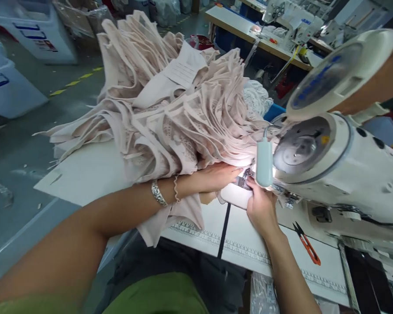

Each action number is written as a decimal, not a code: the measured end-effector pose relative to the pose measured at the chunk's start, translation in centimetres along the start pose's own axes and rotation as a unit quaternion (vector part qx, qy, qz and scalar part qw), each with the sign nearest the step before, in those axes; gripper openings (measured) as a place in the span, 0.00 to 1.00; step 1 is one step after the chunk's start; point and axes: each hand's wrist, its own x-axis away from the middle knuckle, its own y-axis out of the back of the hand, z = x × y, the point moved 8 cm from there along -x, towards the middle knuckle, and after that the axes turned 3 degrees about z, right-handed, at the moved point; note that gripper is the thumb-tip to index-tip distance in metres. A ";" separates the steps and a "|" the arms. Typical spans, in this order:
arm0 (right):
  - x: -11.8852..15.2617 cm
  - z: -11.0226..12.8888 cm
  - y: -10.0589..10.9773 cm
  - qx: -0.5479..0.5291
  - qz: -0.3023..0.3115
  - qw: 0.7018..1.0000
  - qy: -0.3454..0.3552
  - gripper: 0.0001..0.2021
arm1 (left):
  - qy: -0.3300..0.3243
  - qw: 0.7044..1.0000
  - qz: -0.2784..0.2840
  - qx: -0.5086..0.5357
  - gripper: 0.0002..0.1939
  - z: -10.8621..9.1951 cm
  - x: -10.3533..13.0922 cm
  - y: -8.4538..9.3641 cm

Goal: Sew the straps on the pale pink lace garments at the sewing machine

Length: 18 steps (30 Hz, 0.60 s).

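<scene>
A large heap of pale pink fabric pieces [183, 126] lies over the left of the sewing table, with a white paper label [182, 72] on top. My left hand [218, 176] rests flat on pink cloth beside the needle area, fingers stretched toward it. Close to the needle on the other side is my right hand [261, 200]; its fingertips are partly hidden by the lamp and the glare, so what they hold is unclear. The white sewing machine [334, 161] stands at the right, a small pale green lamp [264, 163] in front of its head.
Orange thread snips [308, 246] lie on the table right of my right forearm. A printed ruler [245, 252] runs along the front edge. White plastic bins [36, 30] stand on the floor at the left. Another sewing table [236, 24] is behind.
</scene>
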 end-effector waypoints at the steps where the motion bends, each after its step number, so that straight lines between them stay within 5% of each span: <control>1: -0.2 -0.3 0.0 0.017 -0.006 1.000 -0.019 0.20 | 0.004 0.999 -0.028 -0.025 0.12 -0.1 0.1 0.3; 8: -1.4 -1.0 -0.5 0.132 0.150 0.970 -0.137 0.18 | -0.145 0.956 -0.060 -0.246 0.15 -3.7 2.3 -0.7; 13: -1.8 0.8 0.8 0.128 0.120 0.981 -0.084 0.16 | -0.051 0.986 -0.062 -0.147 0.13 -1.6 1.0 0.0; 18: -1.5 2.0 1.0 0.079 0.062 0.995 0.014 0.19 | -0.064 0.997 -0.030 -0.016 0.14 -0.3 -0.1 -0.4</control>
